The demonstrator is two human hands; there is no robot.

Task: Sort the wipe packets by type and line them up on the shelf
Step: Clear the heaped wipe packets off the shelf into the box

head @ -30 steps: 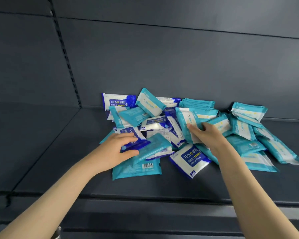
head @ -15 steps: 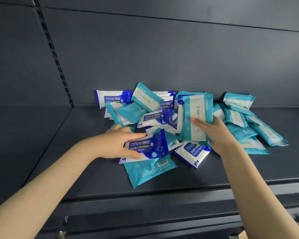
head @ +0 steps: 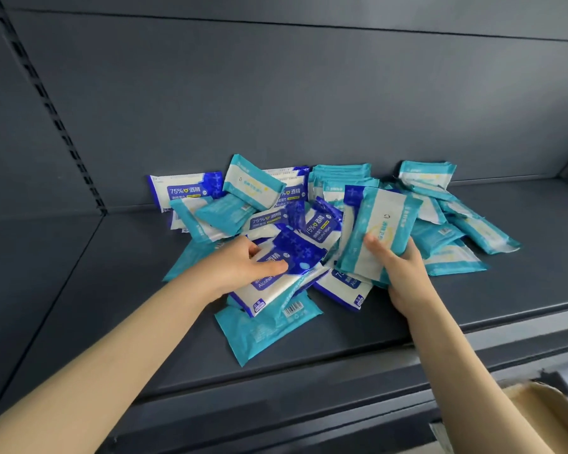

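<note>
Sorting in progress, judging by the grips. Left hand (head: 240,263) pinches soft blue-and-white alcohol wipe packet (head: 276,267), thumb on top. Right hand (head: 404,273) curls round upright teal-and-white plastic wipe packet (head: 377,231), probably collecting that type. Mixed heap (head: 253,188) sits mid dark grey metal shelf (head: 112,290), unsorted. Teal barcode-side packet (head: 266,329) lies under the blue one. Brown cardboard box (head: 545,411) at lower right.
</note>
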